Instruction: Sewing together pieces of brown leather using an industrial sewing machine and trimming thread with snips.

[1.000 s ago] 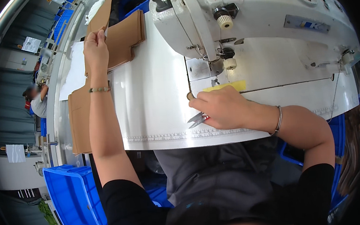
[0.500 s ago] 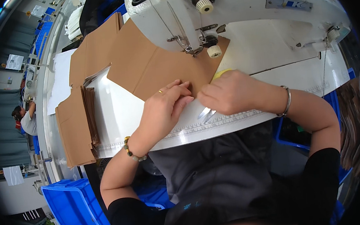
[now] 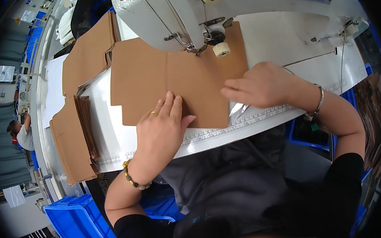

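Note:
A brown card piece [image 3: 201, 82] lies on the white sewing table [image 3: 115, 143], its far part under the needle end of the white sewing machine [image 3: 176, 11]. My left hand [image 3: 160, 130] rests on the piece's near part, fingers stretched out flat, pressing it. My right hand [image 3: 264, 85] is at the piece's right edge, fingers curled around silver scissors [image 3: 237, 110] whose blades show below the fingers. The scissors' handles are hidden by the hand. A printed ruler scale [image 3: 205, 136] runs along the table's curved front edge.
Stacks of brown card pieces [image 3: 68, 138] and a white sheet [image 3: 53, 88] lie at the left. Blue bins [image 3: 79, 224] stand below left and under the table at right. Brown material [image 3: 372, 130] hangs at the right edge. A person [image 3: 22, 133] sits beyond at far left.
A brown piece came from the left stack to under the machine. My left hand moved from the stack onto it. My right hand with the scissors shifted right.

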The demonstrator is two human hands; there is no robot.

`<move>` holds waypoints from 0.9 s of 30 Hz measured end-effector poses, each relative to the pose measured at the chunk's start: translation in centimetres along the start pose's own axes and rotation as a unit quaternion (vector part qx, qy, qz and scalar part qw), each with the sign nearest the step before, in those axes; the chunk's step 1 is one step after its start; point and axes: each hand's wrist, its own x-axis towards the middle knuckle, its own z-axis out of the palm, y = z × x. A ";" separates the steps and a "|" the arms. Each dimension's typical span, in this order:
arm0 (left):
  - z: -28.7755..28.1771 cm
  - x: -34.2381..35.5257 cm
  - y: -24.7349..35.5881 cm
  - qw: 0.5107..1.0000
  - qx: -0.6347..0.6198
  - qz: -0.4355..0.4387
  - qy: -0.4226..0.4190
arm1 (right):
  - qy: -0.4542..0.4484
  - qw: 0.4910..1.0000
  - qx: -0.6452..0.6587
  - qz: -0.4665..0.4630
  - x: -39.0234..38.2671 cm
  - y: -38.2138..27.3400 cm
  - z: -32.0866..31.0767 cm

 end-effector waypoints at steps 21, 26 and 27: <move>2.9 4.5 0.4 0.980 -0.049 0.135 0.138 | 0.103 0.969 -0.103 0.199 -9.9 3.7 -8.0; 3.4 4.8 0.4 0.976 -0.063 0.129 0.161 | 0.290 0.820 -0.278 0.408 -23.5 12.7 -20.2; 3.5 4.8 0.5 0.977 -0.063 0.129 0.160 | 0.286 0.826 -0.273 0.402 -25.9 15.4 -22.8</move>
